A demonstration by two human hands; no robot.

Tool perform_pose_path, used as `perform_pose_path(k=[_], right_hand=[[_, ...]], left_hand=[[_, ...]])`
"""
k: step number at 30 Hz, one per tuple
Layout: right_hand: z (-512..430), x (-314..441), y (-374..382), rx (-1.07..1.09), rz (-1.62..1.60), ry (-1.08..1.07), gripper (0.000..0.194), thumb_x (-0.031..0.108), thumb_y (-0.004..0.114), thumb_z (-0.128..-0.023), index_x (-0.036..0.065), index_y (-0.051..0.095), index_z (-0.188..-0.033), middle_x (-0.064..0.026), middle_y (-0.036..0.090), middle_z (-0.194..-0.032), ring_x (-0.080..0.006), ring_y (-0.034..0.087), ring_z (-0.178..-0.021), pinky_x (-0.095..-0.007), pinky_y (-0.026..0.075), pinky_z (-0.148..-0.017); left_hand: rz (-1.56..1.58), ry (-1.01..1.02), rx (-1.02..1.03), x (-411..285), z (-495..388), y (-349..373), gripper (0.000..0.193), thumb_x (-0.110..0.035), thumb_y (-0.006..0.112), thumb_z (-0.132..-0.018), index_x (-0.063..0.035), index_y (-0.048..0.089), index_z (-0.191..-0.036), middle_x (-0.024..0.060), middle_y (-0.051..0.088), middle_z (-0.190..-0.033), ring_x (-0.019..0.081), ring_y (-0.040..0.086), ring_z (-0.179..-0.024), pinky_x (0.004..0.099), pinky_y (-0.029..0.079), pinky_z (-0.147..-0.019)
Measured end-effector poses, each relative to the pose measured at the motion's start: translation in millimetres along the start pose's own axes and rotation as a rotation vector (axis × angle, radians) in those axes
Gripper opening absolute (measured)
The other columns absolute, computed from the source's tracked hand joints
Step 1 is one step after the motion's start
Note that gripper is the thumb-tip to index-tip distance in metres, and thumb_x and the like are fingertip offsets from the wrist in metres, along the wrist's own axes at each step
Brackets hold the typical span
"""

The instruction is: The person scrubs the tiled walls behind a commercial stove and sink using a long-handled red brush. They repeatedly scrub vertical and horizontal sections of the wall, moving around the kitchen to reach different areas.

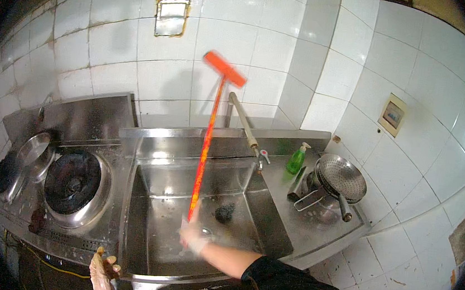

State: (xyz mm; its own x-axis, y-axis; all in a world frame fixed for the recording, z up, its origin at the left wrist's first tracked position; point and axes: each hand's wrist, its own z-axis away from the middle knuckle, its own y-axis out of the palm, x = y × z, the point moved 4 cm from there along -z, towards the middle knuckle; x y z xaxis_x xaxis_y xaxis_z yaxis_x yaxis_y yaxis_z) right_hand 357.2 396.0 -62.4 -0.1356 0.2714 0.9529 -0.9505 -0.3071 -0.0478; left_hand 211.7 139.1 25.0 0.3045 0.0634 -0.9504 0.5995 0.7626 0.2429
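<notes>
My right hand [193,234], in a thin clear glove, grips the lower part of a long handle patterned in red and yellow. At its upper end is an orange T-shaped head [225,69], blurred, in front of the white tiled wall; its working edge cannot be made out. The handle slants up across the stainless-steel sink [164,239]. Inside the basin lies a dark scouring pad [224,213], right of my hand. My left hand [103,273], also gloved, holds nothing, fingers apart, close to the counter's front edge at the sink's left corner.
A faucet [261,158] on a pipe rises behind the sink. To the right stand a green pump bottle [297,159], a cleaver-like blade [297,182] and a perforated metal strainer [343,176]. Left are a round blackened burner [72,182] and metal pans [37,149].
</notes>
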Motion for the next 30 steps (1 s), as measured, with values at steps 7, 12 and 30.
perform_pose_path(k=[7, 12, 30], right_hand=[[-21, -51, 4, -0.031, -0.127, -0.389, 0.052, 0.033, 0.045, -0.088, 0.031, 0.016, -0.132, -0.0119, 0.051, -0.078, -0.0179, 0.043, -0.044, -0.0355, 0.040, -0.034], [-27, 79, -17, -0.003, -0.401, -0.123, 0.069, 0.023, 0.040, -0.092, 0.044, -0.011, -0.133, -0.0038, 0.042, -0.061, -0.0133, 0.034, -0.039, -0.0285, 0.035, -0.035], [19, 154, -139, 0.643, -0.980, 0.158, 0.012, 0.013, 0.048, -0.087, 0.003, 0.052, -0.082, 0.0049, 0.041, -0.057, -0.0073, 0.043, -0.048, -0.0229, 0.039, -0.048]], left_hand=[[0.007, 0.016, 0.051, 5, -7, 8, 0.047, -0.039, 0.048, -0.088, -0.0060, 0.044, -0.121, 0.0103, 0.058, -0.099, 0.0159, 0.054, -0.076, 0.0281, 0.045, -0.066], [-0.001, 0.033, 0.071, 9, -8, -1, 0.049, -0.040, 0.048, -0.088, -0.0066, 0.043, -0.123, 0.0128, 0.057, -0.105, 0.0171, 0.054, -0.082, 0.0292, 0.045, -0.071], [0.142, 0.049, 0.156, 44, -57, 34, 0.035, -0.037, 0.047, -0.090, -0.0088, 0.052, -0.110, 0.0034, 0.059, -0.069, 0.0089, 0.051, -0.051, 0.0209, 0.041, -0.047]])
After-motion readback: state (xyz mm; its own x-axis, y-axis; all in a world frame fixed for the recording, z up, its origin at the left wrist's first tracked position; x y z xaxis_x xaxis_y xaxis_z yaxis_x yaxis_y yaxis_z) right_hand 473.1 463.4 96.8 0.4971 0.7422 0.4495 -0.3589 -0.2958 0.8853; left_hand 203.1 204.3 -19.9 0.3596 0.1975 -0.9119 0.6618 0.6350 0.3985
